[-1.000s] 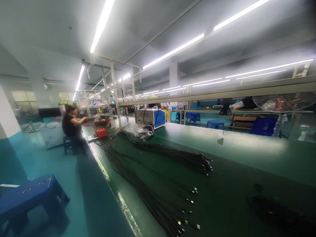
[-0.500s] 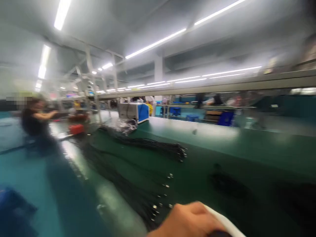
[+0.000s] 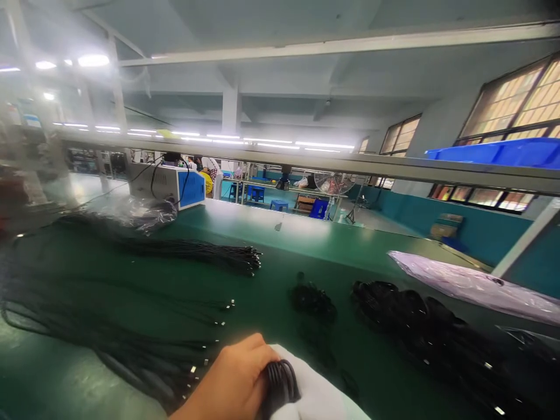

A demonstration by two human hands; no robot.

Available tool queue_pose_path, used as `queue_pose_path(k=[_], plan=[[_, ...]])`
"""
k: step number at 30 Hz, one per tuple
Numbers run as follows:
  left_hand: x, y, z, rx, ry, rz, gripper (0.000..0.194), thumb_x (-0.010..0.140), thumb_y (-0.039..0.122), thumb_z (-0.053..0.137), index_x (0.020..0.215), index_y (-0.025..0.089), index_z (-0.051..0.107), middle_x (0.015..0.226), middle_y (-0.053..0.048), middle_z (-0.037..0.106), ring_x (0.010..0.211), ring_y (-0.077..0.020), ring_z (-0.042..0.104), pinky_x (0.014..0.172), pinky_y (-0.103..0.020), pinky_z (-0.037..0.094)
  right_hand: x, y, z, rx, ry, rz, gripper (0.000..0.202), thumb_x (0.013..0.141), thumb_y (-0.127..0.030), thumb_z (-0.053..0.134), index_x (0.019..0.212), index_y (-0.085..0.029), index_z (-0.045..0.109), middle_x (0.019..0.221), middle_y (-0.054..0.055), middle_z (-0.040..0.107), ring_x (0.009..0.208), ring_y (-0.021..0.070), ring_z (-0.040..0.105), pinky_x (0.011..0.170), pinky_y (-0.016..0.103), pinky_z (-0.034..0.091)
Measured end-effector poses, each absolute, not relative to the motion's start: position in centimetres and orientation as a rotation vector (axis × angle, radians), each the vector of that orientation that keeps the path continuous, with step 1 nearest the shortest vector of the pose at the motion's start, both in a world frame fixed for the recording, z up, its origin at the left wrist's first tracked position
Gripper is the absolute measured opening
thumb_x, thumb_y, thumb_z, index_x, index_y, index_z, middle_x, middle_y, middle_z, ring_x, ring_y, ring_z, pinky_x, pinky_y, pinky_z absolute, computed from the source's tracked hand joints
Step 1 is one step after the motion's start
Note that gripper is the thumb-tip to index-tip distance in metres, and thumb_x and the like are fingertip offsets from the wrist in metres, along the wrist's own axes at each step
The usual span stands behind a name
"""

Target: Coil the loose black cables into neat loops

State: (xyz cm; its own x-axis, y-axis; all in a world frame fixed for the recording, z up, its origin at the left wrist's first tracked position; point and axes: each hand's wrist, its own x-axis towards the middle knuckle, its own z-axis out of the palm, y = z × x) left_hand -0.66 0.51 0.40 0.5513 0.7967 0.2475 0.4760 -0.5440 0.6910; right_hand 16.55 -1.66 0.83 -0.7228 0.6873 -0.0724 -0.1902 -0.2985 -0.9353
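Observation:
At the bottom centre, my left hand point(image 3: 238, 376) is bare, its fingers closed on a coil of black cable point(image 3: 281, 379). My right hand point(image 3: 317, 388), in a white glove, presses round the other side of the same coil. Left of them, loose black cables point(image 3: 131, 356) with small metal plugs lie on the green table point(image 3: 271, 291). Farther back is a straight bundle of black cables point(image 3: 210, 252). A small dark coil point(image 3: 312, 300) and a large pile of coiled black cables point(image 3: 420, 321) lie to the right.
A grey and blue machine point(image 3: 168, 185) stands at the back left beside clear plastic wrap point(image 3: 140, 214). A pinkish plastic sheet point(image 3: 472, 286) lies at the right. Above the table runs a long rail point(image 3: 306, 163), with a blue bin point(image 3: 503, 153) at its right.
The view has swung right, bringing the coil pile, plastic sheet and windows into sight. The coil between my hands and the white glove now show more fully. The person at far left is out of view.

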Motion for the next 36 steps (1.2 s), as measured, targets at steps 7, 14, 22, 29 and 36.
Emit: queue_pose_path(k=[7, 14, 22, 29, 36], plan=[[-0.5, 0.8, 0.5, 1.567, 0.997, 0.764, 0.033, 0.070, 0.012, 0.050, 0.102, 0.020, 0.056, 0.069, 0.006, 0.055, 0.049, -0.0109, 0.056, 0.046, -0.021, 0.045, 16.7, -0.9, -0.4, -0.638, -1.254, 2.146, 0.030, 0.088, -0.036, 0.060, 0.107, -0.013, 0.058, 0.101, 0.007, 0.061, 0.083, 0.0165, 0.062, 0.066, 0.030, 0.055], [0.6, 1.5, 0.2, 1.447, 1.121, 0.661, 0.025, 0.064, 0.016, 0.052, 0.089, 0.020, 0.053, 0.054, 0.009, 0.053, 0.037, -0.0121, 0.050, 0.034, -0.021, 0.038, 15.7, -0.7, -0.3, -0.674, -1.237, 2.070, 0.035, 0.072, -0.030, 0.071, 0.094, -0.004, 0.065, 0.081, 0.010, 0.058, 0.079, 0.0187, 0.059, 0.062, 0.028, 0.055], [0.2, 2.4, 0.3, 1.884, 1.304, 0.702, 0.009, 0.064, 0.017, 0.053, 0.070, 0.021, 0.058, 0.064, 0.003, 0.060, 0.059, -0.0139, 0.054, 0.048, -0.021, 0.033, 15.5, -0.8, -1.1, -0.776, -1.172, 2.020, 0.035, 0.071, -0.026, 0.073, 0.099, -0.008, 0.065, 0.084, 0.010, 0.060, 0.080, 0.0220, 0.062, 0.061, 0.030, 0.056], [0.7, 2.2, -0.6, 1.719, 1.228, 0.757, 0.005, 0.066, 0.019, 0.057, 0.071, 0.020, 0.056, 0.059, 0.005, 0.055, 0.056, -0.0116, 0.048, 0.047, -0.019, 0.031, 15.6, -0.9, -1.0, -0.814, -1.241, 2.004, 0.030, 0.069, -0.026, 0.071, 0.091, -0.005, 0.068, 0.071, 0.008, 0.060, 0.062, 0.0163, 0.062, 0.056, 0.027, 0.055], [1.9, 1.8, -1.3, 1.638, 1.292, 0.801, 0.008, 0.064, 0.017, 0.056, 0.069, 0.020, 0.052, 0.058, 0.006, 0.052, 0.055, -0.0106, 0.045, 0.047, -0.019, 0.031, 15.7, -0.7, -1.4, -0.831, -1.267, 2.005, 0.039, 0.063, -0.032, 0.074, 0.091, -0.006, 0.067, 0.070, 0.009, 0.063, 0.056, 0.0133, 0.059, 0.051, 0.021, 0.049]])
